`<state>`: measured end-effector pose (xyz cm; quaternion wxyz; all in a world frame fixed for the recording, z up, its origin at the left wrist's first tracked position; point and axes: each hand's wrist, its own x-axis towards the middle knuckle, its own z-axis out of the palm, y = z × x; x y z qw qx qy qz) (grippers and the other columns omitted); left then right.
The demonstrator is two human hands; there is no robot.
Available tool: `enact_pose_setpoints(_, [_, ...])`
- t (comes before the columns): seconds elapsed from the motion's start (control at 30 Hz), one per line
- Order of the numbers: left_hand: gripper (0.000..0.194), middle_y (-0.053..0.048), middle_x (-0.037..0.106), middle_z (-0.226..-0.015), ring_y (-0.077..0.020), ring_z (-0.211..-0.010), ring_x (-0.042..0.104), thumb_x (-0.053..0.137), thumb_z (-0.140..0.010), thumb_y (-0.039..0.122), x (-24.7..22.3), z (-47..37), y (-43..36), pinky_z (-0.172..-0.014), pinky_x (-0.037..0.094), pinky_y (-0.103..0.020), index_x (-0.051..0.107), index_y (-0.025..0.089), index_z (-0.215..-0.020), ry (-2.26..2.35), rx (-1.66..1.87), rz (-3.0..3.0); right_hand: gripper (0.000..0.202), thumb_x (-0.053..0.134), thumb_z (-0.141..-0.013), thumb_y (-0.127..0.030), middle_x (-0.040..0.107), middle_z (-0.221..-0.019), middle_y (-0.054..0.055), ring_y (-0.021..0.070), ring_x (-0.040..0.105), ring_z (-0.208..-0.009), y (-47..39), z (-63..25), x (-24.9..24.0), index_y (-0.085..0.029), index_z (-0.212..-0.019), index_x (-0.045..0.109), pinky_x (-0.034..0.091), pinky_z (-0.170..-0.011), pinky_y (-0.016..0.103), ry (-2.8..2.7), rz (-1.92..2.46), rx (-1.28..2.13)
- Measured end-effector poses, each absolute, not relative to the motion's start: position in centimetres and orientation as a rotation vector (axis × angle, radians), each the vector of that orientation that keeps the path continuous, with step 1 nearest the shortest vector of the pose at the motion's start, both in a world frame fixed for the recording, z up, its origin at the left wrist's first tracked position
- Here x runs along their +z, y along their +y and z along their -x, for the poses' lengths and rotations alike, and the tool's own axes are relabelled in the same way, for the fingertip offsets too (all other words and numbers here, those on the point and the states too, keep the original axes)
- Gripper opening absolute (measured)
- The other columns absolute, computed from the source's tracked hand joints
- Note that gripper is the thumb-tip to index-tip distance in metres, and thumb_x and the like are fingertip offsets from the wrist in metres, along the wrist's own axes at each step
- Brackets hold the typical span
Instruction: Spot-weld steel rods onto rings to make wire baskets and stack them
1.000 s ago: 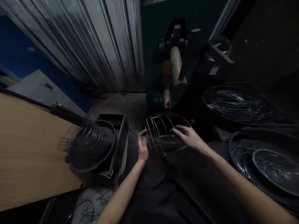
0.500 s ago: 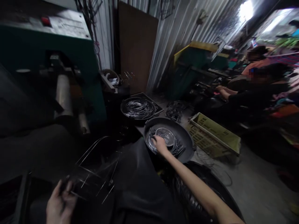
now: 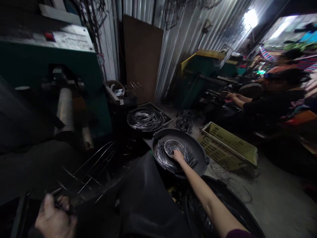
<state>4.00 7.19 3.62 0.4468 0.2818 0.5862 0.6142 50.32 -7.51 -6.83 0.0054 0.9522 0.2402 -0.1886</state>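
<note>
At the lower left my left hand is closed, its fingers curled round a bent wire frame. The frame's thin metal wires stick up and to the right; blur and darkness hide part of it. My right hand reaches into a small round metal bowl holding small metal pieces. Its fingers are bunched together and pointing down, and what they pinch is hidden. The bowl sits inside a wide black basin, with loose metal wire rods lying around it.
Behind the basin, another round pan holds curved wires. A yellow-green crate stands at right. A green machine rises at left. A dark cloth covers my lap. Another person sits at the far right by machinery.
My right hand has moved from the rods at the basin's left side into the small bowl. My left hand has shifted slightly left, with the wire frame turned. The camera view has tilted a little.
</note>
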Motion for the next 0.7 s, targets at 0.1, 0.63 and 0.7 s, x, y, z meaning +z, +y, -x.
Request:
enact_pose_setpoints(0.1, [0.013,0.008,0.040,-0.049,-0.0088,-0.045,0.032,0.059,-0.069,0.035,3.8,-4.2,7.3,-0.041,0.024,-0.020,0.056,0.022,-0.070,1.414,1.622,-0.659,0.031,0.058,-0.091,-0.034,0.060,-0.115,0.009,0.0209,0.059,-0.101,-7.4,-50.1,-6.8,-0.014,-0.116,0.059,0.050,-0.087,0.043,0.737,-2.997,-0.532])
enact_pose_setpoints(0.63, [0.043,0.011,0.033,-0.047,0.0001,-0.034,0.023,0.066,-0.071,0.055,2.5,-4.3,9.0,-0.035,0.010,-0.016,0.058,0.014,-0.078,1.205,1.704,-0.563,0.013,0.073,-0.072,-0.024,0.070,-0.094,0.012,0.0213,0.067,-0.088,-1.2,-39.1,1.4,-0.021,-0.083,0.068,0.052,-0.076,0.030,1.297,-3.751,-1.154])
enact_pose_setpoints(0.7, [0.043,0.011,0.032,-0.047,0.0003,-0.034,0.022,0.067,-0.071,0.055,2.4,-3.8,8.9,-0.035,0.010,-0.016,0.059,0.014,-0.079,1.185,1.711,-0.546,0.024,0.082,-0.060,-0.031,0.070,-0.078,0.007,0.0165,0.066,-0.071,1.3,-34.1,2.8,-0.019,-0.077,0.069,0.053,-0.065,0.027,1.391,-3.655,-1.940])
